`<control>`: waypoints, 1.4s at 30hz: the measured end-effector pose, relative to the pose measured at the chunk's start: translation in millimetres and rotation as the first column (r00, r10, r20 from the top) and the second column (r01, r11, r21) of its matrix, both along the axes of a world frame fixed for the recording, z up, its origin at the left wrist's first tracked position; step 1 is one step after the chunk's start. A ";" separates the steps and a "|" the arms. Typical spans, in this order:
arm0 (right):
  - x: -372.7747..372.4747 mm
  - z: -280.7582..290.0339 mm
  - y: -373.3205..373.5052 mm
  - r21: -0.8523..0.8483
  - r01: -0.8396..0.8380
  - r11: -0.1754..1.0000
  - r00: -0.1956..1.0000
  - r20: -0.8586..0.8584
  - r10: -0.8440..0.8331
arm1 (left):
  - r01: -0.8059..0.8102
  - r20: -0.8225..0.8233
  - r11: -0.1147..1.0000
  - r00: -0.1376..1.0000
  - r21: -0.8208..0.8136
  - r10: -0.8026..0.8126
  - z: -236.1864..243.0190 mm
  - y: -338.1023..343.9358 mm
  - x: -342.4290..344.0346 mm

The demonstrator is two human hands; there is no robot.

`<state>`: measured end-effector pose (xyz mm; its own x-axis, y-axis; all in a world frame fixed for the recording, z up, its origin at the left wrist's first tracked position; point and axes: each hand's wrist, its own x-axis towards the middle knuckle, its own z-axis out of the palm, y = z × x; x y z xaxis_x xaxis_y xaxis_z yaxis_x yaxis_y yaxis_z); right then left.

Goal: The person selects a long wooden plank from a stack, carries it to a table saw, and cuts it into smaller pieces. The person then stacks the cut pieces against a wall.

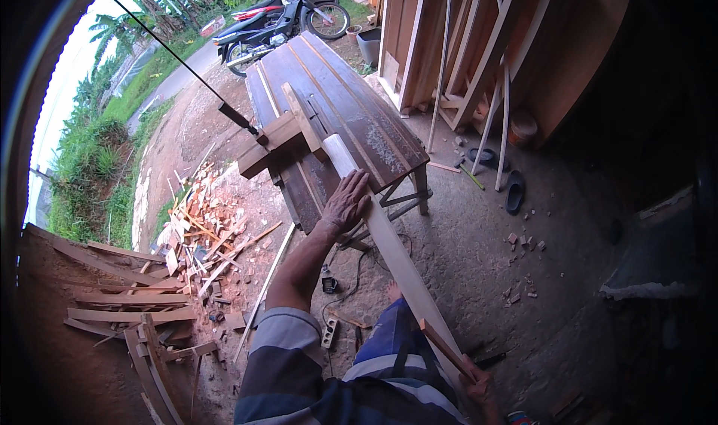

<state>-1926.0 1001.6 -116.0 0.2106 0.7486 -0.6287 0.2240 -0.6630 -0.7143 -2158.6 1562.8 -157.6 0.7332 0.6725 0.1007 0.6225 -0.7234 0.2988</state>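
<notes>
A long pale wooden board [407, 264] slants from a dark wooden workbench [351, 92] down past my legs. My left hand [348, 199] lies on the board near the bench edge, fingers stretched out over its face. Near the lower edge, my right hand [480, 389] is closed around a narrow brown wooden stick [443, 349], beside the board's near end; whether it also touches the board I cannot tell. The board's far end rests on the bench against a wooden fence [299, 118] joined to a thick wooden block [280, 137].
Wood offcuts [206, 227] heap on the ground at left, with curved planks [134, 299] nearer. A cord runs by a power strip [330, 333] under my left arm. Tall boards [479, 59] lean behind, near sandals [514, 193]. Motorcycles [280, 25] stand beyond the bench.
</notes>
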 end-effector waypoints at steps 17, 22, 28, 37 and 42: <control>-5.0 -6.7 17.1 0.109 -0.105 0.989 0.984 0.154 0.087 | -0.019 -0.061 0.998 0.998 -0.058 0.015 0.2 8.7 -10.7; -6.0 -6.4 23.4 0.104 -0.109 0.989 0.983 0.158 0.092 | -0.006 -0.004 1.000 1.000 -0.027 0.006 3.4 15.2 -12.7; -4.4 -4.7 41.9 0.110 -0.171 0.979 0.973 0.174 0.151 | 0.001 0.008 0.999 1.000 -0.046 -0.001 5.4 15.3 -14.6; -12.6 -3.0 55.4 0.243 -0.174 0.954 0.966 0.230 0.118 | -0.003 -0.010 0.999 1.000 -0.040 0.003 9.6 14.4 -19.7; -12.0 -1.9 68.1 0.139 -0.176 0.974 0.973 0.176 0.151 | -0.003 0.011 0.999 1.000 -0.042 0.003 4.9 14.7 -17.2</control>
<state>-1937.9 1069.7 -117.8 0.1673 0.8657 -0.4719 0.4424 -0.4936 -0.7488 -2175.8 1577.5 -152.7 0.7301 0.6786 0.0805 0.6211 -0.7081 0.3359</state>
